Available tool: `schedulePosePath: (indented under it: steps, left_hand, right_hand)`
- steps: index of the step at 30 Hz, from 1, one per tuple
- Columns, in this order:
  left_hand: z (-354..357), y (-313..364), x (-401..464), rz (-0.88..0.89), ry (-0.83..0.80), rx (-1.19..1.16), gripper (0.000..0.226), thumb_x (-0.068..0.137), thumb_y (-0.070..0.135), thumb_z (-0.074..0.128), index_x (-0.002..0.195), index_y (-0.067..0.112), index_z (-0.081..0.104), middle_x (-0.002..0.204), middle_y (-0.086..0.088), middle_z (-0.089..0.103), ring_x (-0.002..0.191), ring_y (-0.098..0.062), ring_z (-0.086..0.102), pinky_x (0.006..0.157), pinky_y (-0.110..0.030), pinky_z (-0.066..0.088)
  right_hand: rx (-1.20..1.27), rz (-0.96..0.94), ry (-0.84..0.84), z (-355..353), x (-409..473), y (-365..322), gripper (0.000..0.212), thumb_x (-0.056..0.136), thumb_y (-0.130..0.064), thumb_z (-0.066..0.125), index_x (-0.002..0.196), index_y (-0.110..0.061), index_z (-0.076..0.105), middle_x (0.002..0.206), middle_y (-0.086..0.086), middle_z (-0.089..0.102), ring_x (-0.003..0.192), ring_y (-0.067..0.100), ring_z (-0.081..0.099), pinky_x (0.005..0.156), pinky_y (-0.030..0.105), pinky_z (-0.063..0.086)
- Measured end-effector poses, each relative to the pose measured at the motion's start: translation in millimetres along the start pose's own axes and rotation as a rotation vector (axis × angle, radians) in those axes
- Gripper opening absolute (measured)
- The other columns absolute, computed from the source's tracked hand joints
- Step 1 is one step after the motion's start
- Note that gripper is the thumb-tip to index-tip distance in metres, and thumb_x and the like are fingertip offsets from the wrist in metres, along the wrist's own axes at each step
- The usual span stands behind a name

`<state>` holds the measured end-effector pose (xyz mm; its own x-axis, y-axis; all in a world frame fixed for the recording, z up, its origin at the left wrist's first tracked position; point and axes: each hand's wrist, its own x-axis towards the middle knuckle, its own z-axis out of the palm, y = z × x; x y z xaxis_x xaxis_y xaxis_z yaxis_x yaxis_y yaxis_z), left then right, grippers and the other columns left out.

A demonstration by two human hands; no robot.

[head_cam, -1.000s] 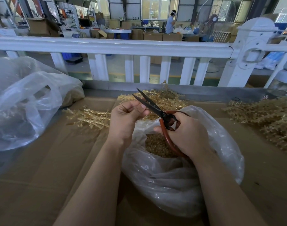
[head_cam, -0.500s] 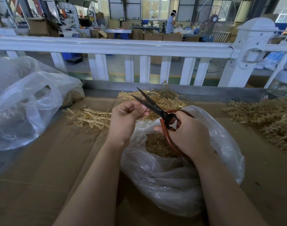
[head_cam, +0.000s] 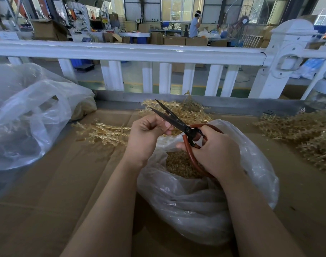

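Head view, workbench lot, seen from beside the worker:

- Left hand [head_cam: 149,132]: forearm comes up from the lower edge and the back of the hand faces up. The fingers are curled tight into the palm. Thumb and forefinger pinch a thin gold stem [head_cam: 173,130], which is mostly hidden and too small to describe further.
- Right hand [head_cam: 214,151]: wrist bent inward over the bag's mouth, fingers wrapped through and around the red handles of the scissors [head_cam: 174,120].
- Scissors: dark blades parted, tips pointing up and away to the left. The lower blade passes just above the left thumb.
- Clear plastic bag [head_cam: 204,204]: lies on the cardboard sheet [head_cam: 66,182] under both wrists, mouth open, with gold cut pieces [head_cam: 177,164] heaped inside.
- Uncut gold sprigs [head_cam: 103,132]: lie on the cardboard, just left of the left hand.
- More sprigs [head_cam: 191,112] lie behind the blades, and a larger pile [head_cam: 306,134] sits at the right.
- Large clear bag [head_cam: 28,117]: slumped at the far left, well apart from the hands.
- White railing [head_cam: 140,52]: runs along the back of the bench.
- Change over the last second: both hands keep their place above the bag. The blades stand a touch wider apart, and more of the upper red handle loop shows past the right knuckles.
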<state>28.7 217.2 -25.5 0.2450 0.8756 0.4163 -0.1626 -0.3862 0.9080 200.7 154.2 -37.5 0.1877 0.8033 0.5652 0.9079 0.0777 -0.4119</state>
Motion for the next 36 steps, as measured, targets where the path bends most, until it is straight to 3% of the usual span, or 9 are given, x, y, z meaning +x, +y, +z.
schedulePosePath:
  steps: [10, 15, 17, 20, 24, 28, 32, 36]
  left_hand:
    - [-2.0, -0.7, 0.9, -0.003, -0.018, -0.027, 0.007, 0.092, -0.006, 0.059, 0.09, -0.005, 0.065, 0.079, -0.009, 0.067, 0.071, -0.016, 0.06, 0.075, -0.026, 0.051]
    - [-1.8, 1.0, 1.4, -0.091, -0.011, -0.186, 0.009, 0.089, -0.003, 0.063, 0.085, 0.005, 0.065, 0.078, -0.005, 0.065, 0.072, -0.014, 0.059, 0.077, -0.028, 0.049]
    - [-4.9, 2.0, 2.8, -0.154, 0.004, -0.297, 0.004, 0.085, 0.006, 0.065, 0.086, 0.005, 0.062, 0.08, -0.007, 0.064, 0.072, -0.016, 0.058, 0.077, -0.029, 0.048]
    - [-9.3, 1.7, 3.3, -0.19, 0.011, -0.343, 0.014, 0.085, 0.02, 0.064, 0.09, 0.007, 0.064, 0.082, -0.007, 0.062, 0.072, -0.017, 0.054, 0.079, -0.034, 0.044]
    - [-7.1, 1.5, 1.9, -0.149, 0.035, -0.322, 0.011, 0.094, 0.01, 0.058, 0.087, 0.005, 0.065, 0.077, -0.005, 0.061, 0.067, -0.014, 0.05, 0.074, -0.029, 0.044]
    - [-5.5, 0.0, 3.2, -0.066, 0.093, -0.219, 0.016, 0.097, 0.006, 0.056, 0.084, 0.005, 0.065, 0.067, 0.004, 0.064, 0.064, -0.009, 0.052, 0.067, -0.02, 0.047]
    - [-4.9, -2.3, 2.8, -0.002, 0.119, -0.107, 0.016, 0.098, 0.008, 0.057, 0.092, -0.001, 0.068, 0.068, 0.008, 0.066, 0.065, -0.004, 0.056, 0.068, -0.019, 0.047]
    - [-3.8, -3.1, 2.4, 0.025, 0.094, -0.074, 0.02, 0.097, 0.005, 0.058, 0.093, -0.015, 0.062, 0.074, 0.002, 0.066, 0.071, -0.01, 0.054, 0.073, -0.023, 0.045]
  right_hand:
    - [0.047, -0.032, 0.005, 2.6, 0.5, 1.3, 0.091, 0.064, -0.1, 0.03, 0.092, -0.024, 0.072, 0.072, -0.017, 0.064, 0.065, 0.004, 0.058, 0.061, 0.024, 0.053]
    - [0.052, -0.029, 0.001, 2.9, 1.4, 1.6, 0.091, 0.065, -0.1, 0.031, 0.094, -0.024, 0.072, 0.074, -0.02, 0.063, 0.065, 0.0, 0.056, 0.061, 0.02, 0.051]
    - [0.048, -0.029, 0.002, 3.3, 1.6, 2.0, 0.093, 0.065, -0.101, 0.028, 0.094, -0.024, 0.071, 0.073, -0.02, 0.062, 0.064, -0.001, 0.056, 0.06, 0.021, 0.052]
    - [0.038, -0.034, 0.004, 3.2, 2.2, 2.1, 0.092, 0.065, -0.101, 0.028, 0.091, -0.025, 0.071, 0.069, -0.02, 0.059, 0.062, -0.003, 0.054, 0.058, 0.02, 0.052]
    - [0.05, -0.032, 0.002, 3.1, 1.8, 2.8, 0.087, 0.066, -0.097, 0.036, 0.095, -0.023, 0.073, 0.078, -0.018, 0.066, 0.069, 0.002, 0.06, 0.064, 0.024, 0.056]
    - [0.063, -0.019, -0.013, 2.2, 2.0, 0.3, 0.082, 0.065, -0.094, 0.041, 0.097, -0.025, 0.073, 0.079, -0.021, 0.061, 0.071, 0.002, 0.058, 0.064, 0.019, 0.05]
    - [-0.003, -0.004, -0.003, -0.1, 1.6, -1.8, 0.083, 0.065, -0.094, 0.036, 0.098, -0.027, 0.071, 0.08, -0.023, 0.056, 0.071, 0.0, 0.051, 0.059, 0.008, 0.035]
    - [-0.005, 0.011, -0.01, -1.4, 1.9, -2.7, 0.083, 0.063, -0.094, 0.034, 0.103, -0.031, 0.068, 0.084, -0.023, 0.056, 0.074, 0.001, 0.052, 0.058, 0.009, 0.032]
